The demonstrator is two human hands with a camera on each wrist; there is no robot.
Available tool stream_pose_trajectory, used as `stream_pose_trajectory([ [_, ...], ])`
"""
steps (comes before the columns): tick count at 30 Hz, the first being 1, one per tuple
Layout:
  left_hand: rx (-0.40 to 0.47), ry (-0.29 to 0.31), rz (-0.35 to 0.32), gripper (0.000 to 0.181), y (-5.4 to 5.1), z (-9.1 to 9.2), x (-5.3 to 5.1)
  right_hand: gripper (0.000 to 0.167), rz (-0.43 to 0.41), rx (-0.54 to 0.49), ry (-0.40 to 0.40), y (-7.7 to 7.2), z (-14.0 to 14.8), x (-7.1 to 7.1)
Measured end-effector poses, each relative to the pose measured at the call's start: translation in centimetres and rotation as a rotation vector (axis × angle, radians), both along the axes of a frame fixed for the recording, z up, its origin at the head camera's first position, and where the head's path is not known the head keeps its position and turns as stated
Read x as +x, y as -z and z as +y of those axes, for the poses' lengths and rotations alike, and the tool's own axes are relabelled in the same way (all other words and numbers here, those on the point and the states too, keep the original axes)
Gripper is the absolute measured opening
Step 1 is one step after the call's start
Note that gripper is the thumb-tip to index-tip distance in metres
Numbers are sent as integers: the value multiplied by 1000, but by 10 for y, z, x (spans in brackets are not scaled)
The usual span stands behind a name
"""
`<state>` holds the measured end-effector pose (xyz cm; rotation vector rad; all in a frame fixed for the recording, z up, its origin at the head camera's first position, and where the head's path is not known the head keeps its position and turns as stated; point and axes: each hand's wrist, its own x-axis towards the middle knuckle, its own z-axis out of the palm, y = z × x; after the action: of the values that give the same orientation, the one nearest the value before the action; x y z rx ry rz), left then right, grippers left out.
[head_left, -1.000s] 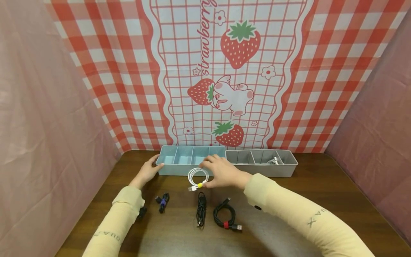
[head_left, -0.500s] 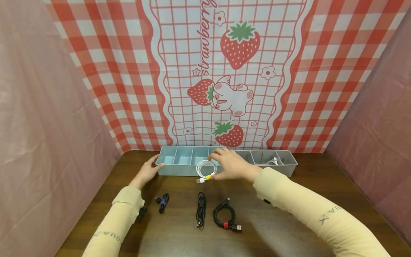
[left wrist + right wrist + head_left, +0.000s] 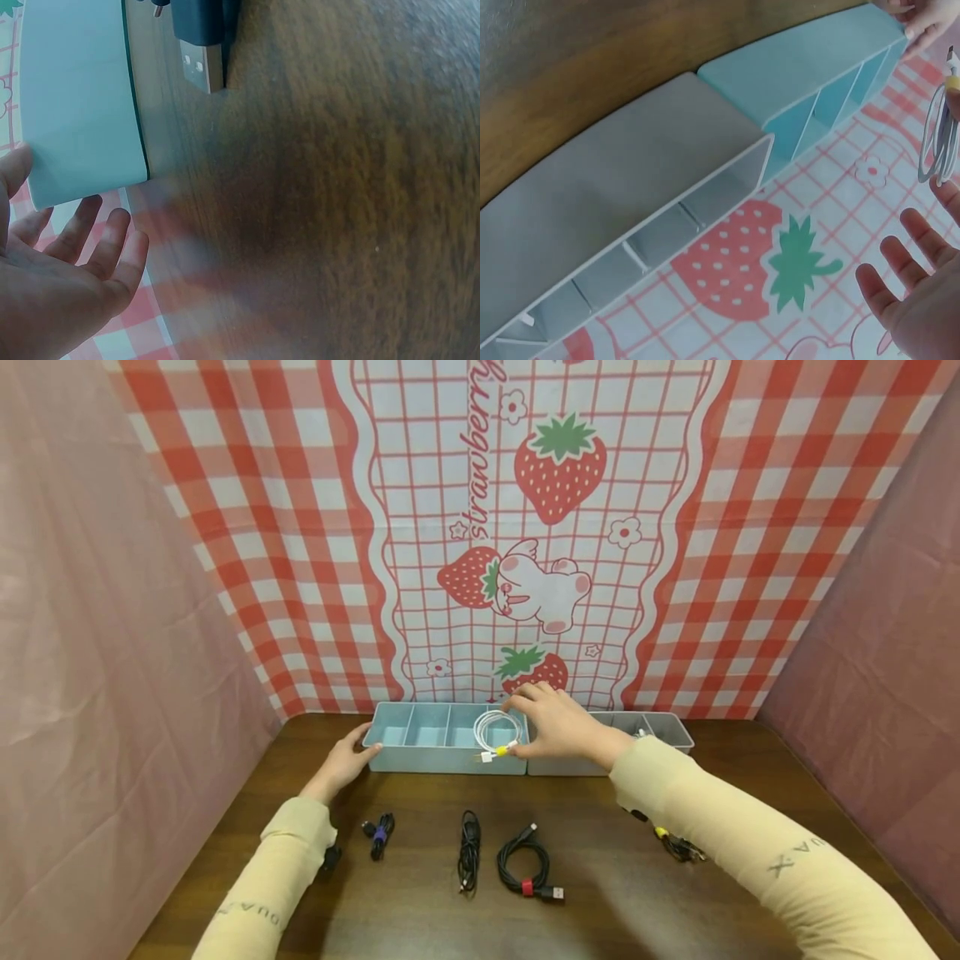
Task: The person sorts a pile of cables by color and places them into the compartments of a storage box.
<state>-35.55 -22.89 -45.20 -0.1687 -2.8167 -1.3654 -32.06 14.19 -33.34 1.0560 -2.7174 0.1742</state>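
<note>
A coiled white USB cable [image 3: 497,732] with a yellow tie hangs from my right hand [image 3: 558,727], pinched between thumb and fingers. It hangs in front of the right end of the light blue divided box [image 3: 450,760]. The other right fingers spread apart in the right wrist view, where the cable [image 3: 939,142] is partly cut off. My left hand [image 3: 348,760] holds the blue box's left end, thumb at the front rim and fingertips along the end wall. A grey divided box [image 3: 562,767] stands against the blue one, partly hidden by my right arm.
On the wooden table [image 3: 420,910] lie a black cable with a purple tie [image 3: 380,836], a black cable bundle [image 3: 469,852], a black coil with a red tie [image 3: 525,864] and a yellow-tied dark cable [image 3: 678,845]. A strawberry-print cloth [image 3: 555,585] hangs behind the boxes.
My right hand has moved right and up in the head view with the white cable, from before the blue box's front towards its right compartment. The left hand stays at the box end.
</note>
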Motion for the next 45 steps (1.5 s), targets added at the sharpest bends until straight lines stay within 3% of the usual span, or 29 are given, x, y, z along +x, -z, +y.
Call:
stream_pose_trajectory([
  [20, -2, 2, -3, 59, -1, 1, 2, 64, -12, -57, 98, -20, 25, -12],
  [32, 2, 1, -9, 59, 0, 0, 0, 66, -33, -67, 186, -20, 46, -23],
  [45, 0, 4, -9, 59, -1, 1, 2, 65, -14, -62, 232, -8, 64, -31],
])
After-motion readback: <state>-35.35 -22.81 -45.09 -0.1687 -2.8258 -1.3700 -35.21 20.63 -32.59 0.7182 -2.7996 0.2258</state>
